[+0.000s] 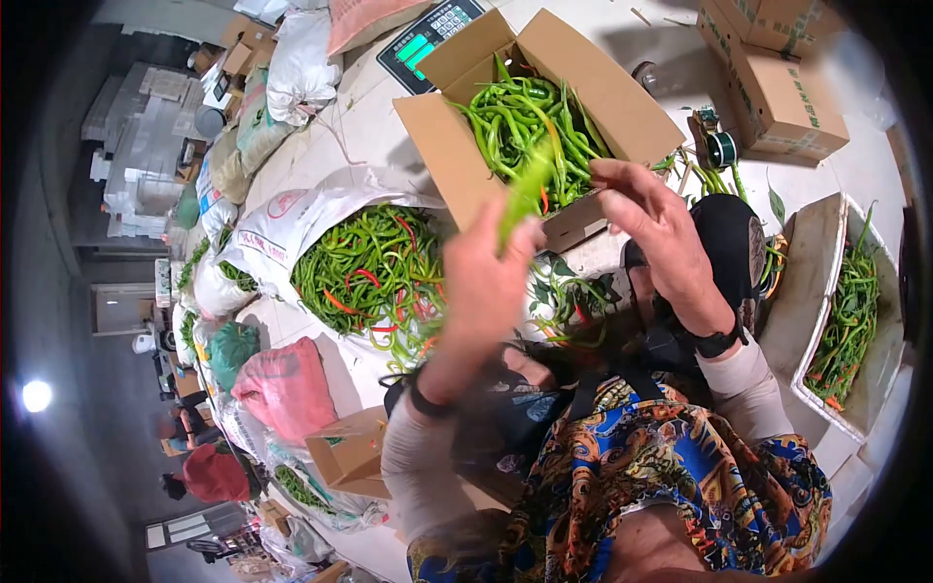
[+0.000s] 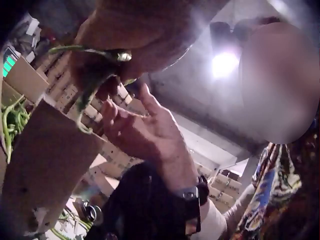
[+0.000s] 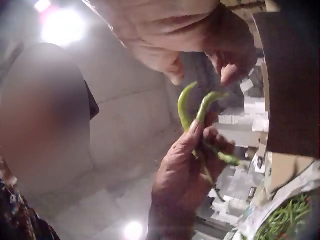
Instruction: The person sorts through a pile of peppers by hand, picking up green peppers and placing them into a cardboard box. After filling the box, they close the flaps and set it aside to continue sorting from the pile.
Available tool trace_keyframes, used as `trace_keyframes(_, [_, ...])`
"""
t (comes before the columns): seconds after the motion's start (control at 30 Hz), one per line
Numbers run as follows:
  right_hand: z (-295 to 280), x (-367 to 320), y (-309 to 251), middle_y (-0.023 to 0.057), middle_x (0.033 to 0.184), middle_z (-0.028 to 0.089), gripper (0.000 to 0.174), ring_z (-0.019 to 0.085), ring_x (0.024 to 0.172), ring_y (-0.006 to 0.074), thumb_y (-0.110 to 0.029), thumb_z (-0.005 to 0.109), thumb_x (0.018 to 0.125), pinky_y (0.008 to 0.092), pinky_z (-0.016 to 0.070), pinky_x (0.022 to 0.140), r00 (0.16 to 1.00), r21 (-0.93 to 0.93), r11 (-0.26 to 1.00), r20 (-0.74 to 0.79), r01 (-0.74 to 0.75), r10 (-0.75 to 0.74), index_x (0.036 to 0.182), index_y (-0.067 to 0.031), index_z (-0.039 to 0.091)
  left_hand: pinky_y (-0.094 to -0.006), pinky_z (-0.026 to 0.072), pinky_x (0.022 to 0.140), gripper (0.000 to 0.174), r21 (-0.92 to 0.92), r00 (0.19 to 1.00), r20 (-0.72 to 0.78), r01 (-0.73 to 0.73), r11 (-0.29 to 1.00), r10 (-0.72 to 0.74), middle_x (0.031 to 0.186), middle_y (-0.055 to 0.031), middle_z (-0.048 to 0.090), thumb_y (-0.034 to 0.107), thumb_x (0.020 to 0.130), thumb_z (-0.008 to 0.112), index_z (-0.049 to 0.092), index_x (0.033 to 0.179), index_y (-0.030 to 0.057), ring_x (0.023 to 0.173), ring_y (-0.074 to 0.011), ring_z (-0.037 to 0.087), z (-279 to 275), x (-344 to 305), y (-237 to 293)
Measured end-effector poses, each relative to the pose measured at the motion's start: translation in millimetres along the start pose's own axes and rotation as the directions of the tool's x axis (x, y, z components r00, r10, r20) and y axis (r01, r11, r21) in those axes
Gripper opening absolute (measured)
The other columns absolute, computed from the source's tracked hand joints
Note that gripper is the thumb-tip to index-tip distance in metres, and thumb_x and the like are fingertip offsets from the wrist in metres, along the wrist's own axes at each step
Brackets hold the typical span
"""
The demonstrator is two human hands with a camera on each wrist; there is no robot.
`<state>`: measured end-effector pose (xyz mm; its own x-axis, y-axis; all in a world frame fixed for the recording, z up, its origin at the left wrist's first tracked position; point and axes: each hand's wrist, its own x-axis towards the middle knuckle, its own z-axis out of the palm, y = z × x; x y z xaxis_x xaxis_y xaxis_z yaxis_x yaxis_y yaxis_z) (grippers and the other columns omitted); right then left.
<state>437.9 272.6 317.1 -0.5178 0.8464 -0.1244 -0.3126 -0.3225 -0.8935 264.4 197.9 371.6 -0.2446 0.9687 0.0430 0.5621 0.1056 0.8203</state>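
Pale tiled floor [image 1: 369, 141] spreads around the work, with a white sack [image 1: 292, 219] of thin green and red peppers on the left and a foam crate [image 1: 792, 282] of more on the right. At the far side of the hands stands an open cardboard box [image 1: 603, 87], glossy green peppers [image 1: 501, 112] heaped inside it. Between box and body, the left hand [image 1: 486, 282] grasps a small bunch of light green peppers [image 3: 185, 106], thumb pressed against the stems or bodies; which, I can't tell. Two of them poke up past the thumb, roughly side by side, one curved, while others slant out lower down. Seen from the head, the bunch is blurred, but its long axis runs from the left fingers towards the far side, leaning slightly right, with its far end over the near part of the box opening. The right hand [image 1: 666, 228] is right of the bunch, fingers loosely bent, thumb apart, nothing visible in its grasp; a gap separates it from the bunch, so the left hand is nearer.
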Motion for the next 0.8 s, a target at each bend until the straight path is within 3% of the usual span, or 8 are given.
trace_keyframes(0.1, [5.0,5.5,-0.1,0.0107,0.111,0.057,0.048,0.054,0.095,0.0254,-0.015,0.075,0.072,0.0320,0.0416,0.077,0.836,-0.730,0.515,0.141,0.450,-0.531,0.116,-0.0080,0.058,-0.0284,0.0466,0.063,0.032,-0.285,0.994,0.076,0.099,0.953,-0.081,0.084,-0.0093,0.065,0.026,0.093,0.052,0.058,0.109,-0.0013,0.072,-0.0130,0.058,-35.3,48.4,-12.9])
trace_keyframes(0.13, [6.7,8.1,0.5,0.0107,0.111,0.057,0.048,0.054,0.095,0.0254,-0.015,0.075,0.072,0.0320,0.0416,0.077,0.836,-0.732,0.510,0.147,0.451,-0.529,0.116,-0.0080,0.058,-0.0268,0.0457,0.063,0.031,-0.440,0.992,0.085,0.117,0.890,-0.088,0.085,-0.0092,0.064,0.026,0.093,0.052,0.058,0.107,-0.0011,0.073,-0.0118,0.058,-38.2,71.7,-30.4])
trace_keyframes(0.2, [9.1,14.5,1.3,0.0123,0.109,0.056,0.042,0.054,0.096,0.0302,-0.011,0.075,0.068,0.0386,0.0384,0.083,0.795,-0.857,0.145,0.378,0.494,-0.474,0.107,-0.0076,0.060,-0.0259,0.0460,0.066,0.029,-0.619,0.988,0.067,0.150,0.771,-0.139,0.088,-0.0116,0.064,0.025,0.091,0.055,0.057,0.104,-0.0018,0.078,-0.0121,0.058,-42.4,120.2,-52.4])
trace_keyframes(0.33, [-2.0,29.3,21.3,0.0080,0.089,0.058,0.032,0.054,0.090,0.0266,-0.008,0.075,0.064,0.0394,0.0361,0.083,0.809,-0.863,-0.070,0.495,0.501,-0.316,0.093,-0.0064,0.061,-0.0276,0.0477,0.073,0.044,-0.369,0.966,-0.228,0.028,0.929,-0.119,0.097,-0.0157,0.063,0.029,0.088,0.061,0.054,0.112,-0.0063,0.088,-0.0153,0.060,-54.3,158.0,-152.9])
trace_keyframes(0.4, [-5.6,34.9,29.9,0.0060,0.078,0.055,0.022,0.053,0.084,0.0251,-0.005,0.070,0.065,0.0386,0.0371,0.079,0.761,-0.843,-0.110,0.525,0.527,-0.382,0.084,-0.0059,0.059,-0.0272,0.0476,0.075,0.061,0.062,0.891,-0.451,0.082,0.995,-0.046,0.099,-0.0157,0.062,0.036,0.084,0.066,0.048,0.122,-0.0087,0.089,-0.0168,0.060,-56.1,142.9,-184.3])
trace_keyframes(0.53, [0.1,45.7,31.4,0.0059,0.071,0.050,0.007,0.051,0.076,0.0248,-0.003,0.059,0.067,0.0364,0.0386,0.070,0.744,-0.815,-0.229,0.580,0.533,-0.332,0.071,-0.0062,0.054,-0.0284,0.0476,0.078,0.071,-0.087,0.936,-0.303,0.159,0.983,-0.178,0.103,-0.0156,0.061,0.038,0.081,0.068,0.043,0.128,-0.0091,0.090,-0.0193,0.060,-76.0,95.9,-179.1])
trace_keyframes(0.7, [-1.9,42.1,24.2,0.0074,0.073,0.052,0.008,0.051,0.075,0.0272,-0.004,0.063,0.067,0.0378,0.0416,0.064,0.791,-0.811,-0.085,0.584,0.580,-0.181,0.075,-0.0059,0.061,-0.0314,0.0477,0.083,0.055,-0.438,0.851,0.328,0.521,0.732,-0.410,0.108,-0.0119,0.062,0.024,0.084,0.064,0.047,0.126,-0.0057,0.093,-0.0187,0.059,-55.6,75.2,-168.3])
trace_keyframes(0.8, [5.4,39.6,22.1,0.0069,0.071,0.051,0.013,0.051,0.074,0.0267,-0.005,0.064,0.065,0.0374,0.0419,0.064,0.798,-0.812,-0.059,0.581,0.580,-0.159,0.077,-0.0067,0.063,-0.0281,0.0478,0.077,0.040,-0.445,0.973,0.146,0.224,0.867,-0.176,0.101,-0.0067,0.062,0.017,0.087,0.059,0.052,0.121,-0.0037,0.087,-0.0136,0.057,-18.8,81.7,-209.3])
